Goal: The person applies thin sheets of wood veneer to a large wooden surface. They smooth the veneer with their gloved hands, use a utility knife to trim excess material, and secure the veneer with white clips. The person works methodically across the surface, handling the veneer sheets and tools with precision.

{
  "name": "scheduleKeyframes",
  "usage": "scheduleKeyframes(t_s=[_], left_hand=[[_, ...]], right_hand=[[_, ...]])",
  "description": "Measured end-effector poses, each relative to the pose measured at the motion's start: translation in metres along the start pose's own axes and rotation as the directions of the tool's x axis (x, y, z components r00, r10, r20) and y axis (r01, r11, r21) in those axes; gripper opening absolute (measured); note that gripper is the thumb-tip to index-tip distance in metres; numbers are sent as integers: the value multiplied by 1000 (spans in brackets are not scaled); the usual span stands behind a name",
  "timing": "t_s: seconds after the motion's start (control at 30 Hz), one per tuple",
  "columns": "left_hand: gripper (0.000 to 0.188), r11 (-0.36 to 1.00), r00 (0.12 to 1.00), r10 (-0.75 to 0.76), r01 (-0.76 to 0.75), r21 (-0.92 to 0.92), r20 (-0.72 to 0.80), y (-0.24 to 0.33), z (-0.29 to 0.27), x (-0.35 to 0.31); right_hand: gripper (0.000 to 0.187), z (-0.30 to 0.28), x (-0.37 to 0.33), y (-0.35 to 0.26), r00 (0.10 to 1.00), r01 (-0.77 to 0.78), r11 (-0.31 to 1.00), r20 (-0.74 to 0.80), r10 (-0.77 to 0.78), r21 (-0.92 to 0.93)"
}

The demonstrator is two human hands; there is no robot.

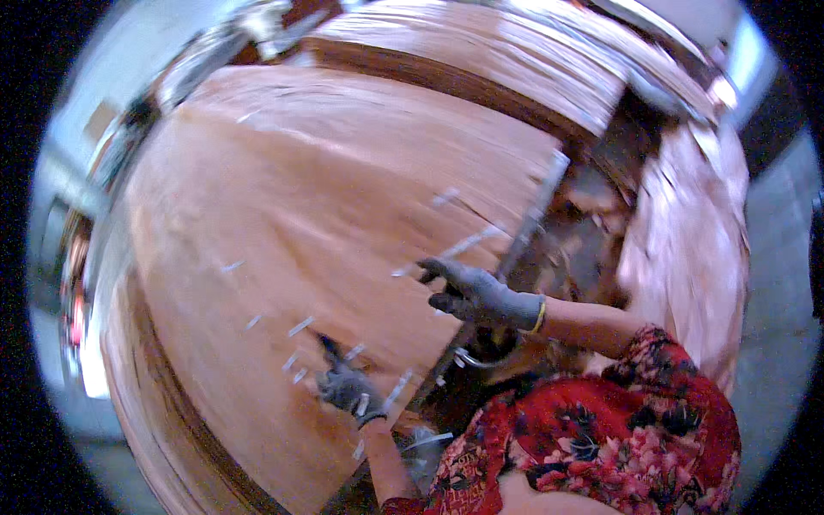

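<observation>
A large, thin, tan-brown sheet that looks like wood veneer (pixel 257 197) spreads before me, with short whitish tape strips (pixel 300 326) stuck on it. My left hand (pixel 348 390), in a grey glove, is low over the sheet near several strips. A dark pointed shape (pixel 329 348) shows at its fingers; blur hides whether it is a glove finger, a tool or a gap in the sheet. My right hand (pixel 481 296), in a grey glove with dark fingertips and a yellow-edged cuff, is over the sheet's right part. Its fingers are apart, near a longer strip (pixel 472 243), and nothing shows in them.
Beyond the sheet lies a stack of pale sheets (pixel 515 51) with a dark brown edge. More pale pinkish sheets (pixel 687 249) stand at the right. Scraps (pixel 592 206) litter the dark gap beside the sheet. A curved metal piece (pixel 485 359) is near my body.
</observation>
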State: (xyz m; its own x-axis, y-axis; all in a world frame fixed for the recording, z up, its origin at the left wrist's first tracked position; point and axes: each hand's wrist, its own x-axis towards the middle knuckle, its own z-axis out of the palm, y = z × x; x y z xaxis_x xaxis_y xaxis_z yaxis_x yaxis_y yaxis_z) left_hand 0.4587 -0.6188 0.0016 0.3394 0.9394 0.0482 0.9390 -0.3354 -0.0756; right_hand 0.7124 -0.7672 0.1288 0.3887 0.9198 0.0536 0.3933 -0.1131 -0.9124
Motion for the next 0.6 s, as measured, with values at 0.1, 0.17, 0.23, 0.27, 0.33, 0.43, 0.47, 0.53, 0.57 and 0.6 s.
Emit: scheduleKeyframes(t_s=[0.1,0.17,0.23,0.27,0.33,0.43,0.47,0.53,0.57,0.6], left_hand=[[61,1000,998,2,-4,-24,-62,-72,56,4],[63,984,1000,9,-9,-176,-3,-52,37,8],[65,944,994,-73,95,-316,81,-33,-43,1],[64,966,1000,26,-20,-258,18,-36,-47,5],[61,979,985,142,-154,-133,-100,-54,-56,2],[56,968,944,205,-234,-87,-258,-5,-82,-12],[54,965,932,213,-248,-88,-293,10,-91,-25],[51,940,902,266,-320,-115,-339,56,-97,-44],[49,925,881,297,-362,-120,-367,82,-103,-51],[47,910,866,326,-397,-123,-380,99,-109,-52]], right_hand=[[48,0,-63,60,995,-94,993,-47,90,-77],[42,-11,-101,87,989,-51,998,-142,47,-24],[34,-33,-129,81,961,-241,966,-117,251,93],[33,-39,-142,88,953,-254,962,-144,267,102],[30,-47,-157,96,950,-256,945,-129,285,204],[31,-106,-156,109,965,-256,938,-2,263,235],[33,-115,-159,115,976,-199,950,-38,214,241],[33,-152,-174,134,965,-258,941,10,263,219],[33,-162,-179,141,960,-278,937,35,277,210],[33,-147,-185,164,961,-261,943,-38,274,207]])
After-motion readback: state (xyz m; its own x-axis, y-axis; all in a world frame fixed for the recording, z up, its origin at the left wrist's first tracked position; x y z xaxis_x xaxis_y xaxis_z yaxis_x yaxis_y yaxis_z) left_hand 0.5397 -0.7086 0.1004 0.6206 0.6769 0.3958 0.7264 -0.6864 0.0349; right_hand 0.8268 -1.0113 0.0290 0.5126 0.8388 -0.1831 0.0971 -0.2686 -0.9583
